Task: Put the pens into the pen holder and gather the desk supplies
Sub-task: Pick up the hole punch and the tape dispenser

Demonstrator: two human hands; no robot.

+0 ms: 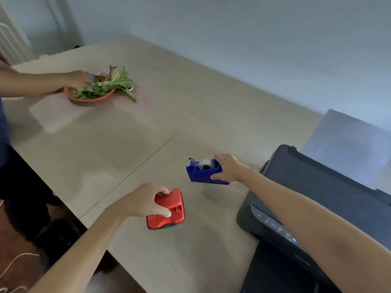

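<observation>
Red hole punch lies flat near the table's front edge; blue tape dispenser, white roll seated, raised and tilted, well apart to its right.

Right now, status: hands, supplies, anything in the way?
Left hand gripping red hole punch. Right hand gripping blue tape dispenser. No pens or holder in view. Black printer close beside right arm.

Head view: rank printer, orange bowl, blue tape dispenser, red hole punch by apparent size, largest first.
1. Black printer, partly cut off by the frame.
2. Orange round bowl of greens, though farther from the camera.
3. Blue plastic tape dispenser and red plastic hole punch: look alike, unranked.
</observation>
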